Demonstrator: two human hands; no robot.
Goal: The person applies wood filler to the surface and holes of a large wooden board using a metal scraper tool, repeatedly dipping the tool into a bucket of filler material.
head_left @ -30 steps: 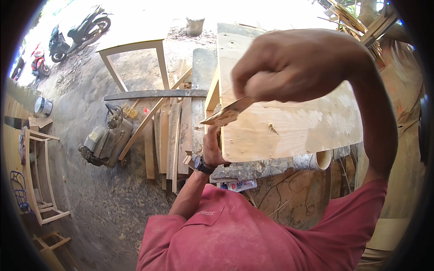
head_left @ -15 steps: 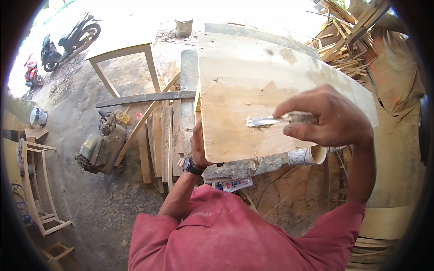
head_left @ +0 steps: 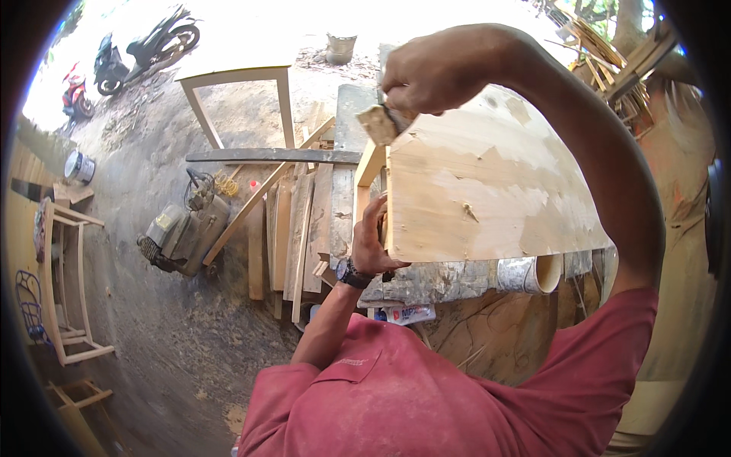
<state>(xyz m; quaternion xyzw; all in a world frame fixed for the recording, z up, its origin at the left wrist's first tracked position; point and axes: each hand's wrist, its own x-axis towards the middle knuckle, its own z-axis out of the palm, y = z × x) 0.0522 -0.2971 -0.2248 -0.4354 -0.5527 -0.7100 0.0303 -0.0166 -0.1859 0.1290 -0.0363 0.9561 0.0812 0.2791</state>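
Note:
A pale wooden panel (head_left: 487,194) lies across the workbench, marked with smeared filler patches and small dark spots. My right hand (head_left: 445,72) is closed around a putty knife (head_left: 378,124) whose wide blade looks caked with filler. The blade is at the panel's far left edge, partly past it; whether it touches the wood is hard to see. My left hand (head_left: 371,244) grips the panel's near left corner, fingers curled at its edge beside a wooden frame piece (head_left: 368,169) under the panel. A dark watch is on my left wrist.
Planks (head_left: 293,228) lie left of the workbench, crossed by a dark bar (head_left: 274,155). An air compressor (head_left: 186,236) stands on the floor. A white pipe (head_left: 531,274) sits under the panel's near side. Wooden frames (head_left: 72,286) are at far left, scrap wood (head_left: 594,46) at far right.
My right hand has swung from the middle of the panel to its far left edge with the putty knife. My left hand stays on the near left corner. The whole view has shifted.

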